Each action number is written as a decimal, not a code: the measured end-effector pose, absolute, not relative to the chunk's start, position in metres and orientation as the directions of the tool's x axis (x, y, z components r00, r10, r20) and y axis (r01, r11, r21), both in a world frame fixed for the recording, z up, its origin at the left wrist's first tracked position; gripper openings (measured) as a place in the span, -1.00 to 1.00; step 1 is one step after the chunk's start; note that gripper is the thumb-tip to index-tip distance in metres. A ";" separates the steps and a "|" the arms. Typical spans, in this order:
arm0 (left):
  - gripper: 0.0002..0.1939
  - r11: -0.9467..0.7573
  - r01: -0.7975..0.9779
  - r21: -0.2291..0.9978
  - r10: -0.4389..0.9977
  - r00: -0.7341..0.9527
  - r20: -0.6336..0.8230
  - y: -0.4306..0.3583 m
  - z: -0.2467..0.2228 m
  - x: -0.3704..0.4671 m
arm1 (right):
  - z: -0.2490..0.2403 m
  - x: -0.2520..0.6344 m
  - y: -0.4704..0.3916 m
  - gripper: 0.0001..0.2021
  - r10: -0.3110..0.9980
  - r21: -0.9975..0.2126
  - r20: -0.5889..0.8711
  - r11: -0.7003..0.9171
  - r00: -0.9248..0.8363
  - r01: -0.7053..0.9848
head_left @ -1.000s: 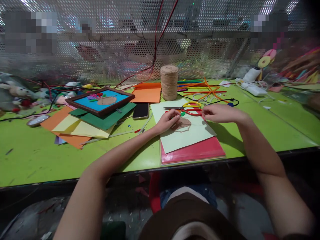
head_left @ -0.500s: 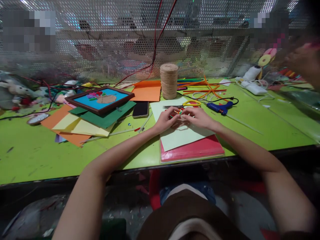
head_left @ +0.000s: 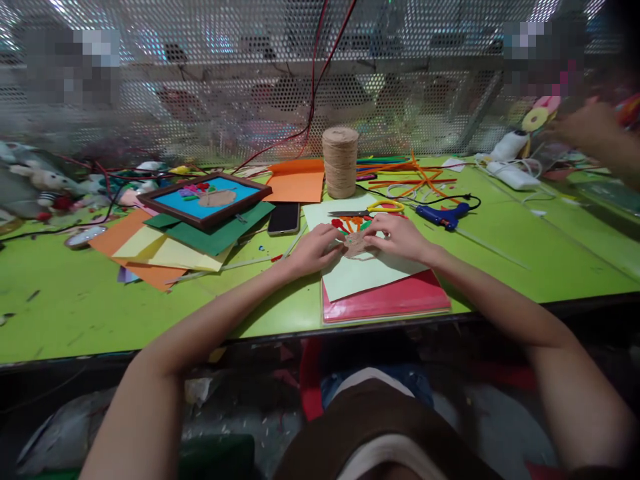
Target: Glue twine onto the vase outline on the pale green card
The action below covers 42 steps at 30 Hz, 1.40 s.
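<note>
A small twine flower pot [head_left: 356,247] with red and orange pipe-cleaner flowers [head_left: 353,223] and green leaves lies flat on a pale green sheet [head_left: 350,283]. At its left edge is my left hand [head_left: 318,251], fingers bent, thumb and fingertips closed at the twine. My right hand [head_left: 399,238] pinches the pot's upper right side near a green leaf. My fingertips hide part of both edges. Just beyond the flowers lie scissors [head_left: 387,208] with yellow handles. Under the sheet is a red book [head_left: 385,300].
Behind stands a twine spool [head_left: 341,163]. A blue glue gun [head_left: 443,215] lies right, near orange pipe cleaners [head_left: 423,177]. To the left are a phone [head_left: 284,219] and a framed flower picture [head_left: 207,221] on coloured papers. Another person's hand [head_left: 590,127] is at far right.
My hands have moved apart, the left one leftward and toward me, uncovering the flowers and twine pot. The other person's hand at far right has shifted too.
</note>
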State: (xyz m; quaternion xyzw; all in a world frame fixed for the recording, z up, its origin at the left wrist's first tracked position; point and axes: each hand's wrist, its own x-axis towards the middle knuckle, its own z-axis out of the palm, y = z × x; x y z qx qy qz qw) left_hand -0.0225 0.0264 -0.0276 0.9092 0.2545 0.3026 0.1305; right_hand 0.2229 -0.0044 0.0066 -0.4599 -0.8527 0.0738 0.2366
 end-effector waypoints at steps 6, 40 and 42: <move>-0.77 -0.906 0.276 0.322 0.405 0.787 0.466 0.025 -0.032 -0.027 | 0.000 0.220 -0.009 -0.78 0.795 -0.371 0.326 0.606 -0.512 0.704; -0.68 -0.969 0.235 0.071 0.241 0.851 0.467 0.023 -0.033 -0.025 | -0.008 0.211 -0.012 -0.80 0.750 -0.298 0.290 0.661 -0.595 0.688; -0.68 -0.970 0.236 0.048 0.232 0.861 0.453 0.022 -0.031 -0.024 | -0.005 0.213 -0.012 -0.80 0.767 -0.278 0.286 0.640 -0.574 0.716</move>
